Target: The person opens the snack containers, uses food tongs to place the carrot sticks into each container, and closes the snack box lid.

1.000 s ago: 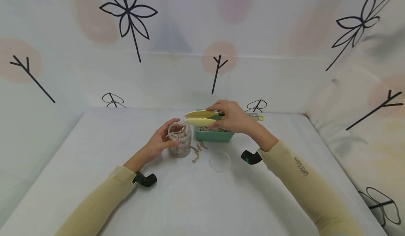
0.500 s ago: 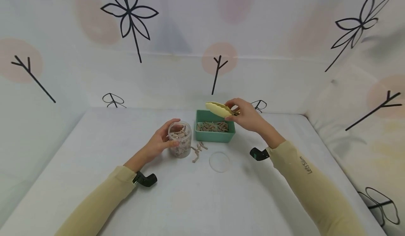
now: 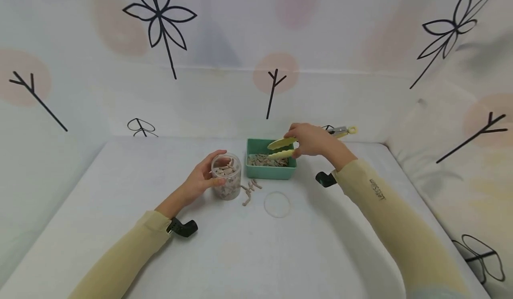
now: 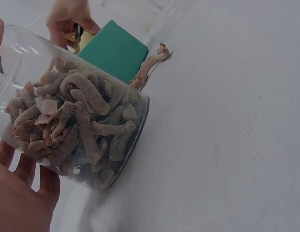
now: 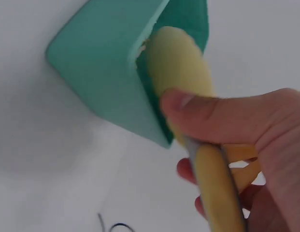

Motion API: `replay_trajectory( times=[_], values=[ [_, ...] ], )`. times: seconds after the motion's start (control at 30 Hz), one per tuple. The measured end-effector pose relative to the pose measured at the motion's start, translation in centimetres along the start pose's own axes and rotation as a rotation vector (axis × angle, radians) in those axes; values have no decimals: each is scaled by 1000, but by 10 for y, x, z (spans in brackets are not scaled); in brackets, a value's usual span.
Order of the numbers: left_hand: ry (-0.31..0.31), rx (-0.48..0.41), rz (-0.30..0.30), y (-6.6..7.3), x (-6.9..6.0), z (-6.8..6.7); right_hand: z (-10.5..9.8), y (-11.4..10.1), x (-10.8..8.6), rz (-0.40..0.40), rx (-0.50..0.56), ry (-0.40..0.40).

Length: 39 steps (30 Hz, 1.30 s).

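My left hand grips a clear jar that stands on the table, thumb in front and fingers round the back. Brownish, curled dried pieces fill much of the jar. Yellow-tipped tongs are in my right hand, held with thumb and fingers along both arms. Their tips are apart and reach over and into a green rectangular box. More of the dried pieces lie on the bottom of that box. I cannot tell whether the tips touch them.
A few dried pieces lie loose on the white table between jar and box. Closer to me is a clear round lid. Behind the table hangs a printed cloth.
My right hand has carried the tongs from beside the jar's mouth rightward, then turned and lowered them over the box. The left hand and jar stay in place.
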<state>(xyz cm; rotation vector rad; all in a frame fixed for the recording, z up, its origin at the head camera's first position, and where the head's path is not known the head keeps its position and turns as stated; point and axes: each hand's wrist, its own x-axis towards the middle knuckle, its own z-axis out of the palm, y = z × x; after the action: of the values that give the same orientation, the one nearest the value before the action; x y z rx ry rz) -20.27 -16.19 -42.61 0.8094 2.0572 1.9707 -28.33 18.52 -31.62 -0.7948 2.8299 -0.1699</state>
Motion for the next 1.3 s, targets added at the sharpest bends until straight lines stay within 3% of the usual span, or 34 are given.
replay_trajectory(
  times=[0.13,0.27,0.47,0.8,1.07,1.3],
  values=[
    [3,3,2,1,-1,-1,-11,-17,7,4,-187,-106],
    [2,3,6,2,-1,-1,-17,-34,10,60,-285,-203],
    [1,5,11,3,-1,0,-17,-50,12,110,-379,-235],
    [-10,-25,25,3,-2,0,-4,-37,14,84,-178,-160],
    [-6,-24,25,2,-2,-2,4,-28,13,56,-174,-94],
    [-16,-41,24,-1,-1,-2,6,-15,10,50,-87,-60]
  ],
)
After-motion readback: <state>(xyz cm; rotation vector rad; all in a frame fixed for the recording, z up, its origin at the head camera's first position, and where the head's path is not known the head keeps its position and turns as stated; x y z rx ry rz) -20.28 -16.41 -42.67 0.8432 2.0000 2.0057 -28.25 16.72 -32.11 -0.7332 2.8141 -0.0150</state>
